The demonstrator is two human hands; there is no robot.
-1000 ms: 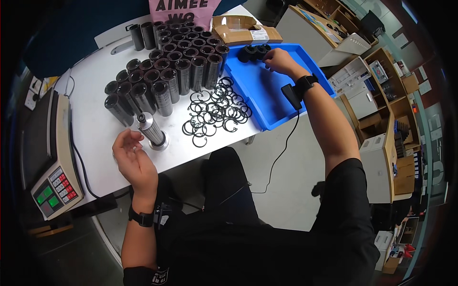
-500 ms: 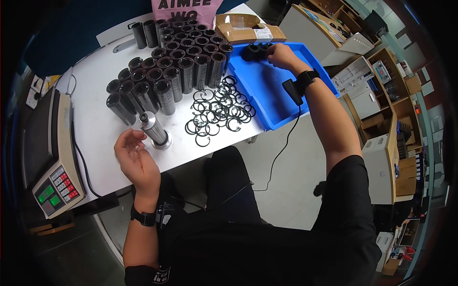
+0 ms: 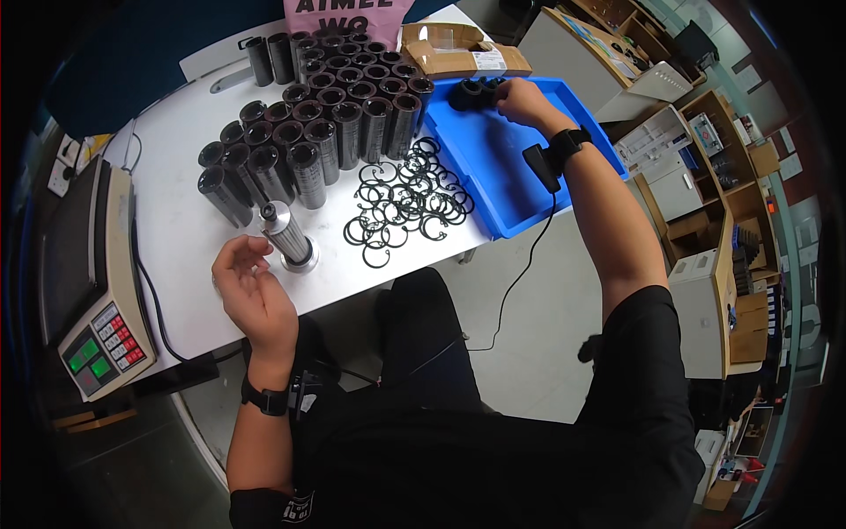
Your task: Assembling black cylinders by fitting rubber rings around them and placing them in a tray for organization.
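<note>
My right hand (image 3: 520,99) reaches into the far end of a blue tray (image 3: 493,176) and its fingers close on a black cylinder part (image 3: 467,93) lying there. My left hand (image 3: 251,286) rests open on the white table, fingers apart, just left of an upright metal post on a round base (image 3: 286,236). A pile of black snap rings (image 3: 401,203) lies between the post and the tray. Many black tubes (image 3: 326,132) stand in rows behind the rings.
A weighing scale with a keypad (image 3: 88,273) sits at the table's left edge. A cardboard box (image 3: 458,48) and a pink sign (image 3: 344,13) stand at the back. Shelves and cabinets (image 3: 705,176) line the right side. A cable hangs from my right wrist.
My right hand has stayed at the far end of the tray on the black parts. My left hand has shifted slightly beside the metal post.
</note>
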